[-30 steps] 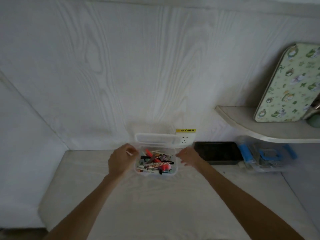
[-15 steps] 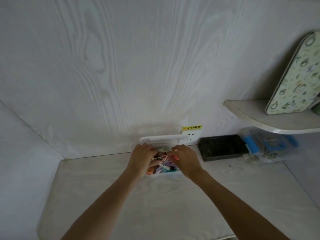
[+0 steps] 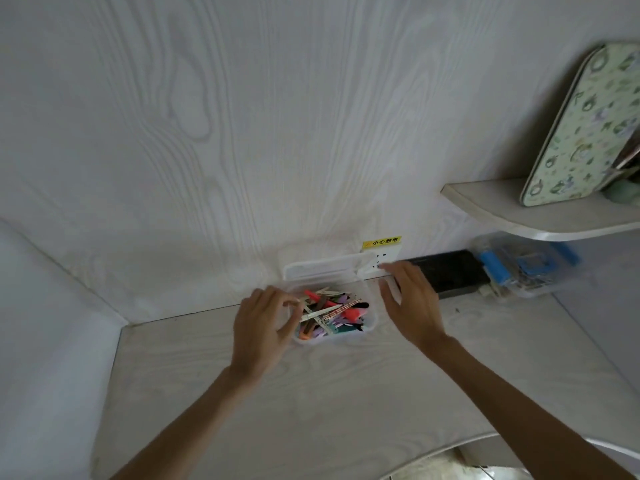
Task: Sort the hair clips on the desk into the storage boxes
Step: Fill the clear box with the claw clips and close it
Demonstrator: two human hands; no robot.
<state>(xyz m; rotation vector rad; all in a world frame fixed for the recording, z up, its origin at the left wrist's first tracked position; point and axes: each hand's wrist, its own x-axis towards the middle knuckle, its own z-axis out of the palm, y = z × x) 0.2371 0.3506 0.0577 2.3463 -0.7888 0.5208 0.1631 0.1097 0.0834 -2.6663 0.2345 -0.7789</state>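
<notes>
A clear plastic storage box (image 3: 370, 318) stands at the back of the desk against the wall, its hinged lid (image 3: 322, 269) tipped up behind it. Several coloured hair clips (image 3: 330, 313) lie heaped inside. My left hand (image 3: 265, 325) is at the box's left side, fingers curled by the rim and close to a pale clip; whether it holds anything is unclear. My right hand (image 3: 410, 299) hovers just right of the box, fingers spread and relaxed, holding nothing.
A black tray (image 3: 450, 271) lies right of the box, then a clear box with blue parts (image 3: 523, 268) under a curved shelf (image 3: 540, 220). A patterned green board (image 3: 581, 129) leans on the shelf. A wall socket (image 3: 381, 254) sits behind the lid.
Both hands were together over the box half a second ago; they have drawn apart to its two sides, uncovering the clips. The view has shifted slightly.
</notes>
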